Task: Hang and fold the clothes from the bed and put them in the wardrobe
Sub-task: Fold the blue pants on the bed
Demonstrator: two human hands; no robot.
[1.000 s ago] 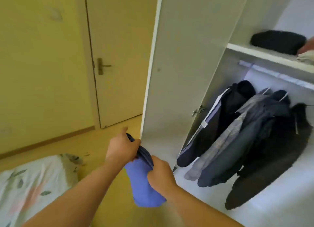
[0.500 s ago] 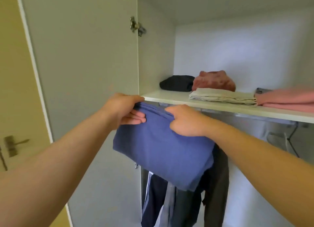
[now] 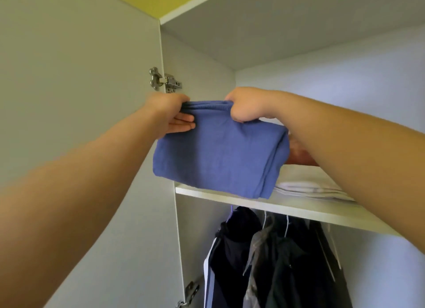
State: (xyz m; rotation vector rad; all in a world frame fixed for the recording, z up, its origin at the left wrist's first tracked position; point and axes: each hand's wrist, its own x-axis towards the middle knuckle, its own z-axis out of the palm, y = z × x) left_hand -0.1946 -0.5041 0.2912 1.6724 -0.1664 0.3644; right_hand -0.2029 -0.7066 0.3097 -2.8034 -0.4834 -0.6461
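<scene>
At wardrobe front, L hand (image 3: 171, 115) & R hand (image 3: 247, 106) both gripped top edge of folded blue garment (image 3: 218, 155), fingers curled round it. Vs 0.5 s ago: raised from below shelf (image 3: 230, 196) to shelf level, beside white pile (image 3: 308, 185). Judged: not yet laid down.

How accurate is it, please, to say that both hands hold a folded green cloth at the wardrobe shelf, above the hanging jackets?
Only the colour is wrong: the cloth is blue, not green. The head view shows the left hand and the right hand holding it, folded, at the wardrobe shelf, above the hanging jackets.
</scene>
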